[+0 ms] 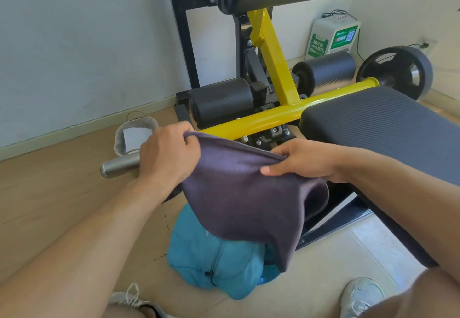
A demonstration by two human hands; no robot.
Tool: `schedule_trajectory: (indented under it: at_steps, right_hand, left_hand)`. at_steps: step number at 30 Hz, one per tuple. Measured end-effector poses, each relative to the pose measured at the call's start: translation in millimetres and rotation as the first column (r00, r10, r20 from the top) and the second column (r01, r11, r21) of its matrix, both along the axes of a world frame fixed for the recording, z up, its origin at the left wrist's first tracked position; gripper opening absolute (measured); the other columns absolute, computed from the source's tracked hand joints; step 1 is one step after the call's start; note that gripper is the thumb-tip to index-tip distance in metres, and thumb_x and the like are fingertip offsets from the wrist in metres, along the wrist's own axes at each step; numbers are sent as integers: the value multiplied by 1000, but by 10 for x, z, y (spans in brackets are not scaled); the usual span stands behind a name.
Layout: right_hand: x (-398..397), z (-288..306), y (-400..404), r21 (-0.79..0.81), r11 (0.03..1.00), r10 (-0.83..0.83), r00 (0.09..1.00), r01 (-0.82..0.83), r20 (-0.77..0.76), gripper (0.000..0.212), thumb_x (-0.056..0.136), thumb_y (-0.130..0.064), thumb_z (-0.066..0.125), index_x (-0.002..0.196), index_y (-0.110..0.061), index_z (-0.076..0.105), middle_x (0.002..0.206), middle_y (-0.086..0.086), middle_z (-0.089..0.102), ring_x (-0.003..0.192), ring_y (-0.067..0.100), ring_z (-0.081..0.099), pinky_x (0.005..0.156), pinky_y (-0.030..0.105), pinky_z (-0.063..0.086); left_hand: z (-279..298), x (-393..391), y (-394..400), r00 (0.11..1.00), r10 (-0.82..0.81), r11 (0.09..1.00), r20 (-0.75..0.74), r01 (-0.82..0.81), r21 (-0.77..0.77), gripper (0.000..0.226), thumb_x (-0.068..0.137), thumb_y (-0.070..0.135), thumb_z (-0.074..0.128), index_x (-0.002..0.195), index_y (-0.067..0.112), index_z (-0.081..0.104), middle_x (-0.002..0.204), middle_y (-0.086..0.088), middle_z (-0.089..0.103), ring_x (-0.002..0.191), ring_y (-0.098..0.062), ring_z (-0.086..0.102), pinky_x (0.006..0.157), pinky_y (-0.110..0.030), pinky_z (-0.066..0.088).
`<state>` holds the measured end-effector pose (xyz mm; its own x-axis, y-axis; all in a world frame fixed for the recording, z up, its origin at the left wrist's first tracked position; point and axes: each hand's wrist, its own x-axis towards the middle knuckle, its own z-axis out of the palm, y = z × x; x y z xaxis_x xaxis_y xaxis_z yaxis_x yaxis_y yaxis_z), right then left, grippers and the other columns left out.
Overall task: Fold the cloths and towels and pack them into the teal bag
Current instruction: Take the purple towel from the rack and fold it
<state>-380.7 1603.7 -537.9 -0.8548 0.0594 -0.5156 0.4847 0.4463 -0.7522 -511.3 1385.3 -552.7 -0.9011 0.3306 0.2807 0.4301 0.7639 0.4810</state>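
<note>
towel (244, 200) held up by both hands over teal bag (214, 258).
left hand (166, 153) pinches the top hem at its left corner, fingers curled round the edge; right hand (301, 160) grips the same hem further right, thumb on the near face. dark purple cloth hangs slack between them, lower corner draping onto the bag on the floor (49, 193). bag lies crumpled between two sneakers, drawcord showing. yellow-framed gym bench (368, 128) just behind, steel bottle (119, 167) and grey pouch (135, 134) left of the hands, charger box (333, 38) by the wall.
</note>
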Motion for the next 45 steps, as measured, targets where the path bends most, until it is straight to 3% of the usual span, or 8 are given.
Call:
schedule_trajectory:
  at_steps: [3, 10, 17, 24, 33, 39, 42, 45]
  right_hand:
    - [-29, 27, -223, -421, 876, -283, 958, 236, -52, 24, 101, -26, 61, 116, -10, 72, 107, 12, 77, 105, 29, 73, 96, 44, 57]
    - [-87, -76, -464, -489, 796, -459, 883, 356, -104, 26, 101, -39, 59, 117, -23, 72, 113, 6, 76, 115, 32, 68, 94, 43, 53]
    - [-64, -36, -467, -614, 721, -537, 819, 321, -202, 21, 94, -9, 68, 116, -12, 69, 104, 8, 78, 92, 19, 76, 67, 24, 59]
    - [-47, -12, -474, -545, 818, -417, 844, 185, -338, 33, 95, 4, 60, 120, -14, 71, 111, 10, 76, 104, 24, 73, 85, 30, 60]
    - [-28, 11, -405, -481, 873, -254, 919, 83, -301, 51, 85, 22, 53, 123, -11, 66, 120, 24, 66, 106, 31, 68, 99, 46, 53]
    - [-60, -116, -422, -404, 904, -220, 963, 141, -157, 36, 90, -4, 72, 123, -12, 61, 114, 20, 71, 98, 33, 72, 88, 40, 59]
    - [-35, -216, -460, -240, 970, -67, 996, 50, -64, 24, 98, -25, 64, 116, -9, 68, 110, 15, 74, 92, 25, 69, 83, 35, 58]
    - [-102, -285, -501, -318, 936, -203, 970, 153, -131, 26, 104, -23, 55, 115, -2, 67, 104, 16, 73, 88, 24, 64, 79, 35, 54]
  left_hand:
    - [-40, 164, 161, 944, -117, 981, 309, 61, 186, 28, 88, 20, 56, 62, 12, 49, 60, -1, 47, 68, -24, 44, 60, -35, 34]
    - [-86, 426, 309, 627, -479, 721, 615, -118, 683, 16, 79, 19, 72, 83, 4, 72, 84, -18, 72, 79, -26, 65, 80, -41, 50]
    - [-64, 418, 304, 644, -520, 694, 561, -63, 717, 42, 72, 0, 44, 96, 14, 76, 102, -26, 72, 90, -29, 67, 85, -43, 53]
    - [-101, 520, 309, 431, -607, 646, 668, -223, 730, 49, 84, 23, 76, 123, -3, 63, 117, -27, 70, 112, -40, 68, 104, -49, 51]
    - [-102, 541, 311, 535, -504, 704, 678, -202, 681, 19, 94, 15, 68, 110, 5, 74, 104, -18, 77, 98, -31, 74, 87, -38, 60]
    - [-4, 429, 285, 490, -513, 569, 705, -421, 707, 24, 97, 25, 65, 108, 4, 68, 97, -18, 72, 88, -24, 72, 85, -38, 59]
    - [18, 392, 281, 485, -490, 566, 724, -455, 688, 22, 97, 27, 65, 106, 8, 68, 92, -14, 69, 78, -19, 71, 75, -32, 57]
    - [9, 396, 267, 466, -521, 566, 715, -439, 698, 14, 100, 18, 59, 102, 9, 69, 91, -14, 68, 79, -21, 68, 74, -32, 53]
